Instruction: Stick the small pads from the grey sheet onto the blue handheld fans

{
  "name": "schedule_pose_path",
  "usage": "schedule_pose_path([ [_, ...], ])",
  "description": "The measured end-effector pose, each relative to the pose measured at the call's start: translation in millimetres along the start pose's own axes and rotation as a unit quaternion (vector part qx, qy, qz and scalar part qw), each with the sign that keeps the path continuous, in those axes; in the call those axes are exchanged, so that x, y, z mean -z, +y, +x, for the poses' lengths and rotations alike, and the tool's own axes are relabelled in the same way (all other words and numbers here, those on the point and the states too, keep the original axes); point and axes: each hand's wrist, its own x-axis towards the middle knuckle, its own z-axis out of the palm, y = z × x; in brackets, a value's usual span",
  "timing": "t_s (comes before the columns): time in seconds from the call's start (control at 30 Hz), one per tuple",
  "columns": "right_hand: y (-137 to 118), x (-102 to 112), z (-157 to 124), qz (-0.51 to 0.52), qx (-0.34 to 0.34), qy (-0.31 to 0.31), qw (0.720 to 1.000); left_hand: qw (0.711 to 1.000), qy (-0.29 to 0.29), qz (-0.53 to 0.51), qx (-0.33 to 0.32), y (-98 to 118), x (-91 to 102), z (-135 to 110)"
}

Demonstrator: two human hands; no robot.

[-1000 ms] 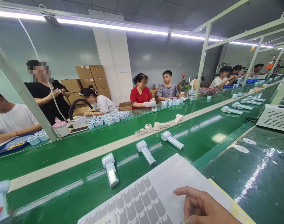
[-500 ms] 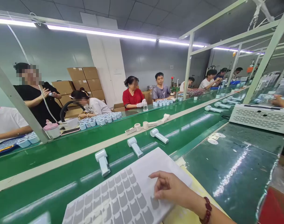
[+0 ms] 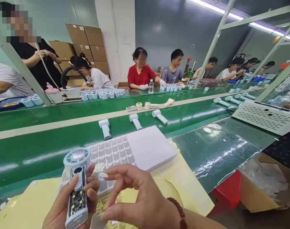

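At the far left, a person in a black top (image 3: pixel 28 54) stands behind the far run of the green worktop (image 3: pixel 51 109), beside a seated co-worker in a white shirt (image 3: pixel 6 81). Nearer, the person's left hand (image 3: pixel 61 206) grips a pale blue handheld fan (image 3: pixel 77 178) upright, its fingers (image 3: pixel 89 190) closed around the body. The fan's casing is open, showing a circuit board (image 3: pixel 77 203). The fan is held just in front of a sheet of grey pad-shaped labels (image 3: pixel 111 156), which lies on yellow backing paper (image 3: pixel 190 187) and runs under a stack of white sheets (image 3: pixel 151 148).

The right hand (image 3: pixel 140 194), with a dark red bead bracelet (image 3: pixel 180 213) at the wrist, hovers beside the fan. Its fingers (image 3: pixel 121 173) are curved and open, with the thumb apart from the forefinger, and a small white label (image 3: pixel 102 174) sits on the forefinger's tip.

Three assembled fans (image 3: pixel 105 128) stand spaced along the green conveyor belt (image 3: pixel 190 116), and more lie further along it. Farther right are a white vented box (image 3: pixel 266 116), a red stool (image 3: pixel 227 189) and an open cardboard carton (image 3: pixel 261 187) lined with clear plastic.
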Motion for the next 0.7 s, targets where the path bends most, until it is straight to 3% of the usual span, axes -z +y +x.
schedule_pose_path([
  [0.1, 5, -13, 4, 0.053, -0.012, 0.003, 0.999, 0.998, 0.049, -0.016, 0.028, -5, -11.3, -11],
  [0.2, 11, -21, 10, 0.067, -0.05, 0.013, 0.996, 0.997, 0.071, -0.019, 0.016, -8, -17.9, -17],
  [0.33, 16, -26, 14, 0.056, -0.069, 0.027, 0.996, 0.997, 0.053, -0.053, 0.015, -6, -18.5, -20],
  [0.7, 17, -29, 17, 0.046, -0.089, 0.029, 0.995, 0.994, 0.072, -0.072, 0.031, -5, -20.3, -19],
])
